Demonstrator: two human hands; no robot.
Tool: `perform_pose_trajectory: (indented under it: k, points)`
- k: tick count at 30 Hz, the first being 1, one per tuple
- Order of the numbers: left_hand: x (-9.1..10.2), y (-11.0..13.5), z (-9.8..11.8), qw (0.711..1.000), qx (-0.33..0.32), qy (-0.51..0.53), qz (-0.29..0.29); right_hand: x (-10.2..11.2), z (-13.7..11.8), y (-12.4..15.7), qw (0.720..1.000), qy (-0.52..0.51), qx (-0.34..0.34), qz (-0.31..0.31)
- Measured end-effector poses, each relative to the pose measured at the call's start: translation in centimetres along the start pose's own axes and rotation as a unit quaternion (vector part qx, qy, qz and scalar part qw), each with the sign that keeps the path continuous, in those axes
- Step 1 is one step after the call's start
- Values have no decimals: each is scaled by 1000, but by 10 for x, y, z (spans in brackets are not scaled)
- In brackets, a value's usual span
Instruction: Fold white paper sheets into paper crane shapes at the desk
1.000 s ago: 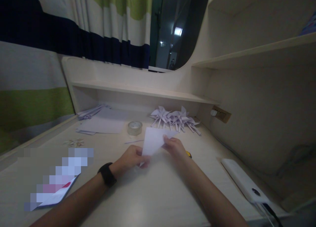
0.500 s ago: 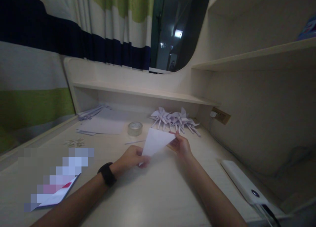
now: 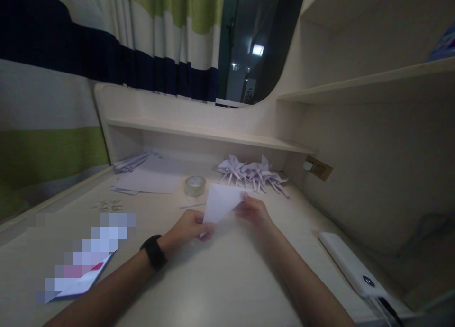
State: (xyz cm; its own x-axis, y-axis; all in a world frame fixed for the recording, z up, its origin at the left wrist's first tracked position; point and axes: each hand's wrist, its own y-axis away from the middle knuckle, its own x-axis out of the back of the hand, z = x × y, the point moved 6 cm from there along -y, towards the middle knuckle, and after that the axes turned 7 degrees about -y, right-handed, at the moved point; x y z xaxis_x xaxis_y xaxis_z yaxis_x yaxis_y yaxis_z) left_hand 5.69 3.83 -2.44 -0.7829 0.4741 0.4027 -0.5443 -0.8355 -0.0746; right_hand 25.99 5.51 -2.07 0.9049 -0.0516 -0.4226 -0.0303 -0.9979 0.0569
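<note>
A white paper folded into a triangle (image 3: 221, 201) is held just above the desk between both hands. My left hand (image 3: 195, 224), with a black watch on its wrist, pinches the lower left corner between thumb and fingers. At the right side of the sheet, my right hand (image 3: 253, 207) has its thumb on the paper's edge and its fingers behind it, slightly blurred. Behind the paper lie several white paper pinwheels (image 3: 249, 170). A roll of clear tape (image 3: 195, 186) stands to the paper's left, near a thin paper stick (image 3: 192, 205).
White paper sheets (image 3: 152, 177) lie at the back left, beside rolled or folded strips (image 3: 137, 161). Small pale bits (image 3: 108, 205) are scattered in front of them. A partly blurred phone-like device (image 3: 85, 279) lies at the left. A white power strip (image 3: 350, 263) with cables is at the right.
My right hand has slid left along the paper's edge, from the right tip toward the middle. My left hand keeps its pinch in nearly the same place.
</note>
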Motion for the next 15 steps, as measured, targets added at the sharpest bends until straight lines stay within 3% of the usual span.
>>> perform_pose_trajectory:
  k: [3,7,15]
  points:
    - [-5,2,-2,999,38,14,-9,-11,8,6,999,16,41,12]
    - [-12,5,-1,997,67,4,-42,-4,3,5,997,-7,65,48]
    - [-11,5,-1,998,44,15,-41,6,-5,4,991,-22,98,89]
